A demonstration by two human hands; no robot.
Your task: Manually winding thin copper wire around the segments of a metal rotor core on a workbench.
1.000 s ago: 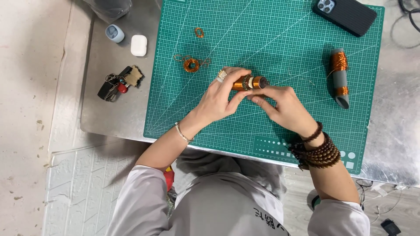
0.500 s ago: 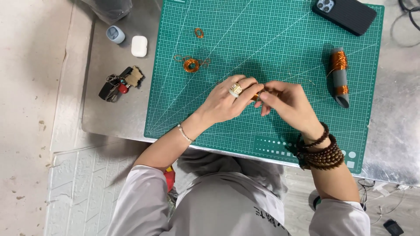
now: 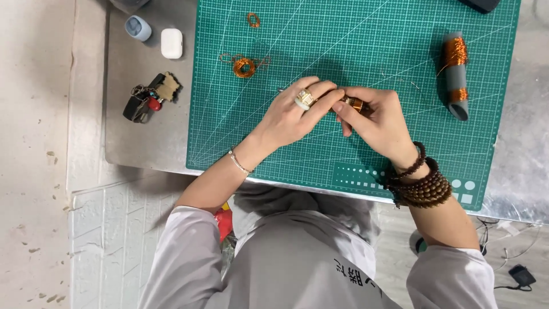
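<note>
At the far left of the metal table (image 3: 148, 143) sit a small grey-blue capped pot (image 3: 138, 27) and a white earbud case (image 3: 171, 43), with a bunch of keys and tags (image 3: 150, 97) a little nearer to you. None of these is in play.

On the green cutting mat (image 3: 366, 34) two loose scraps lie to the far left of your hands: a tiny copper wire loop (image 3: 253, 20) near the far edge, and a larger tangled copper wire coil (image 3: 244, 66) nearer, well apart from your fingers.

Your left hand (image 3: 291, 114), wearing a ring and a thin bracelet, lies with its fingers curled and its fingertips pressed against the small copper-wound piece (image 3: 354, 103) in the middle of the mat. Your right hand (image 3: 380, 123), with dark bead bracelets at the wrist, meets it from the other side; its thumb and forefinger pinch the same piece. So the piece is held between both hands, just above the mat, and mostly hidden by your fingers; only a short stretch of copper winding shows.

As a judgement, the winding work is partway along: the piece already carries copper turns, but I cannot tell how many, nor whether any loose end runs from it.

To the far right, well apart from your hands, a grey tube with two copper windings (image 3: 456, 74) lies on the mat, untouched. A dark phone corner (image 3: 486, 4) shows at the far edge.
</note>
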